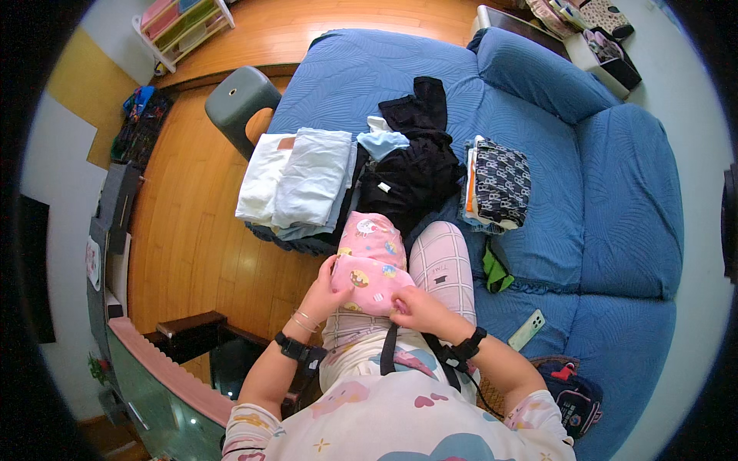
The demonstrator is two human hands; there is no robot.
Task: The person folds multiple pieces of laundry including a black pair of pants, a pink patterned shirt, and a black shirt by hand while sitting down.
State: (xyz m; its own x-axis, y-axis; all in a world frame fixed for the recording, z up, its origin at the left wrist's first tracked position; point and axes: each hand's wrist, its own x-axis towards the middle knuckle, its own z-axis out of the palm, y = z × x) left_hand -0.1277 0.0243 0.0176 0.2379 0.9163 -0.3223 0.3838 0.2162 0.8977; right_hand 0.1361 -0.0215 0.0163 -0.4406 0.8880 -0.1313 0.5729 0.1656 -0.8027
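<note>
A pink printed garment (375,242), partly folded over, lies across my lap; its exact kind is hidden by the folds. At its left edge my left hand (329,292) grips the fabric, thumb on top and fingers partly beneath. My right hand (419,309) pinches the near right corner of the same cloth. Just beyond it, on the sofa, are loose black clothes (415,177) with a small light blue cloth (382,144) on top. To their left sits a stack of folded pale blue and white clothes (311,173).
A second folded stack, topped by a black-and-white patterned garment (503,184), stands on the blue sofa (530,138). A green-and-black item (497,267), a phone (526,330) and a dark bag (573,396) lie to the right. A grey stool (240,104) stands at the far left.
</note>
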